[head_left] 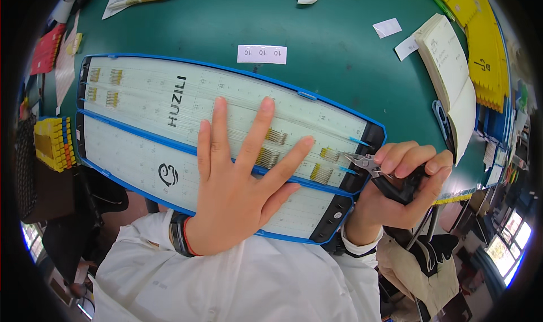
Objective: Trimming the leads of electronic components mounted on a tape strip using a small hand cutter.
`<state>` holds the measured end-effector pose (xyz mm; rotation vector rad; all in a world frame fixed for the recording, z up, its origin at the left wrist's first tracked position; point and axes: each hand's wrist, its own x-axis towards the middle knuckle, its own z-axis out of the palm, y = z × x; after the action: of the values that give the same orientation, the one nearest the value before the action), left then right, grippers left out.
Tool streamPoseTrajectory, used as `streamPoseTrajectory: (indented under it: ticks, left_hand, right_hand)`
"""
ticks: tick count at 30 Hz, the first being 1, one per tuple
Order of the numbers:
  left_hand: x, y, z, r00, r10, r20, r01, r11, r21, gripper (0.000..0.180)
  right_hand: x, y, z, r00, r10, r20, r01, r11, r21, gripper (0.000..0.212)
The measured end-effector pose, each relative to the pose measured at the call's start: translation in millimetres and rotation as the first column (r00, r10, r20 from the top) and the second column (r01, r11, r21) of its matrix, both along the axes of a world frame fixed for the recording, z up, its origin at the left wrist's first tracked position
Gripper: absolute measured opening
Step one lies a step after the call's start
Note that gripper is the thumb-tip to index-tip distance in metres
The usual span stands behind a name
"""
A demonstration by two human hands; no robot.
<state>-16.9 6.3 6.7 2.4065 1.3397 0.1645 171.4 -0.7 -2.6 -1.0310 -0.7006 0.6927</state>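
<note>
The left hand (235, 192) spreads wide, palm down, over the long case (136, 152) at the centre-left of the frame; the right hand (386, 210) wraps round black-handled pliers (367, 163), their metal tips at the case's right end. The case looks light and stiff, its smooth panels probably slippery, so the blue rim (226, 68) seems the surest hold; the fine lines (300, 120) along it would likely snag. Its two halves are pale, black-ended, with yellowish ribbed pieces (276, 136), against the green tabletop (226, 22).
</note>
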Motion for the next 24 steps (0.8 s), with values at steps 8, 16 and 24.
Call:
streamPoseTrajectory:
  ticks: [8,16,24]
  left_hand:
    - [0.2,2.1,-2.0,1.0,-0.01,-0.017,0.01,1.0,0.003,0.047]
    - [1.3,2.0,-2.1,0.999,-0.017,-0.039,0.017,1.0,0.002,0.047]
    - [1.6,2.5,-2.4,0.999,-0.017,-0.044,0.017,1.0,0.002,0.046]
  right_hand:
    - [1.0,3.1,-1.0,0.999,-0.013,0.041,0.014,1.0,-0.02,0.027]
    - [-0.8,3.0,-0.6,1.0,-0.009,0.02,0.009,0.999,-0.03,0.027]
    - [-3.3,3.9,0.6,0.999,0.009,0.049,-0.007,0.999,-0.035,0.029]
